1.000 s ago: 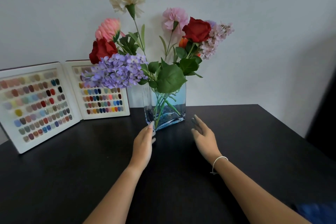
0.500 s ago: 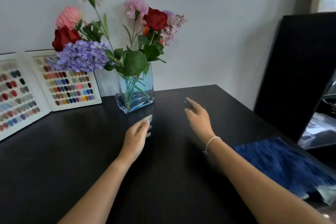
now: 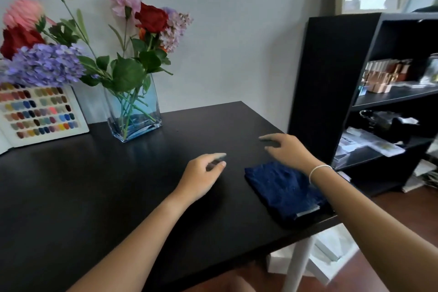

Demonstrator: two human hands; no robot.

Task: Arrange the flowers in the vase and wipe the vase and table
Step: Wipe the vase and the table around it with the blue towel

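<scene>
A blue glass vase (image 3: 144, 111) stands at the back of the black table (image 3: 71, 185) and holds mixed flowers (image 3: 132, 54): red roses, purple hydrangea, pink and cream blooms. A folded dark blue cloth (image 3: 284, 192) lies near the table's right edge. My right hand (image 3: 288, 150) hovers just above the cloth's far end, fingers spread, holding nothing. My left hand (image 3: 202, 174) is over the table left of the cloth, fingers loosely curled and empty. Both hands are well apart from the vase.
An open white board of coloured nail samples (image 3: 40, 114) leans against the wall left of the vase. A black shelf unit (image 3: 331, 78) with boxes and papers stands close to the table's right edge. Wooden floor shows below.
The view has swung right, bringing the cloth and shelf into sight. Both hands have drawn back from the vase toward the right, the right hand now over the cloth.
</scene>
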